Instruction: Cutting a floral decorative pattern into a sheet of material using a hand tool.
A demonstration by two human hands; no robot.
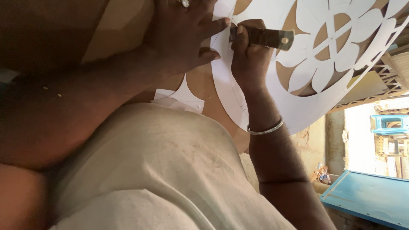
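A large white sheet (298,106) with a cut-out flower pattern lies on a brown board (204,85). My right hand (247,55), with a metal bangle on the wrist, grips a flat metal cutting tool (266,37) whose tip meets the white sheet near a drawn curve. My left hand (183,34), a ring on one finger, presses flat on the sheet right beside the tool's tip. My own beige-clothed body (162,170) fills the lower middle of the view and hides the board's near part.
Cut white scraps (181,98) lie on the board near my body. A blue panel (366,198) stands at the lower right, a blue stool (390,123) beyond it in bright light. Wooden lattice pieces (392,72) lean at the right.
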